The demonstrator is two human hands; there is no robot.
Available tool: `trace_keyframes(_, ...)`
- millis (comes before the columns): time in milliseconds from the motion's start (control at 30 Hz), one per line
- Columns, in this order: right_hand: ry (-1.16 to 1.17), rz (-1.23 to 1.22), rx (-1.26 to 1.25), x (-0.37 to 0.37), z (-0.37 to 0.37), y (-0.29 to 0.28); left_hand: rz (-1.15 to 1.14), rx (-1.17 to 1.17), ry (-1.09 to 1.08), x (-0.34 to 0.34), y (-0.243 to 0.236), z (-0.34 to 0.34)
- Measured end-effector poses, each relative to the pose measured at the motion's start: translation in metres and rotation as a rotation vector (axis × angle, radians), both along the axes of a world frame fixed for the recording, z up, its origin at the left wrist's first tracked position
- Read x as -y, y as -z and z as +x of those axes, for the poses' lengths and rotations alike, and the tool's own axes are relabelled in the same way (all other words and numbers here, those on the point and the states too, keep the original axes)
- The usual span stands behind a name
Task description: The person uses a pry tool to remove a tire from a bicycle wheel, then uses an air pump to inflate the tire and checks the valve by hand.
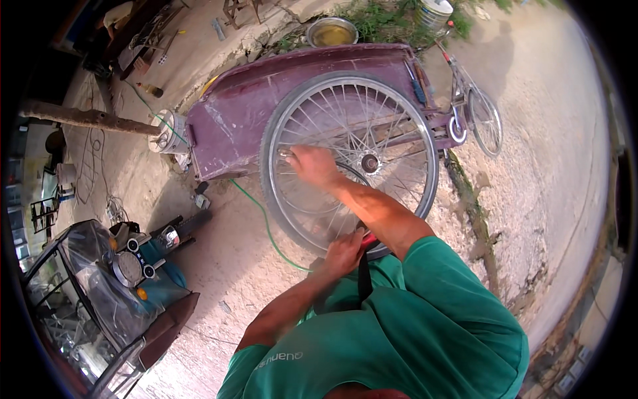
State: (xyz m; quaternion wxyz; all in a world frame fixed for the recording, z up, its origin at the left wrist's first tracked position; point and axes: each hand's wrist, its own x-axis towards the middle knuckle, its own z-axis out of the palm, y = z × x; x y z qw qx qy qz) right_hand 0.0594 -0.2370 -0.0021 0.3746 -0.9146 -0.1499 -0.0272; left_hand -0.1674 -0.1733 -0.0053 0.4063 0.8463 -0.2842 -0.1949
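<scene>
A large spoked bicycle wheel with a grey tyre stands in front of me. My right hand reaches across to its upper-left rim, fingers closed round a small piece too unclear to name. My left hand grips the bottom of the rim, beside a partly hidden red object; my right forearm passes over the wheel above it. Behind the wheel is a purple metal cart body with tools along its right end.
A motorbike stands at left. A wooden pole reaches toward a white bucket. A green hose crosses the concrete. A small-wheeled bicycle frame is at right; a metal basin and another bucket lie behind.
</scene>
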Motion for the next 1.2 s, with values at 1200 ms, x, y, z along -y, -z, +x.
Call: trace_keyframes(1200,0.005,0.011,-0.029,-0.003,-0.005,-0.011,0.009,-0.055,-0.093,-0.001,-0.013,0.004)
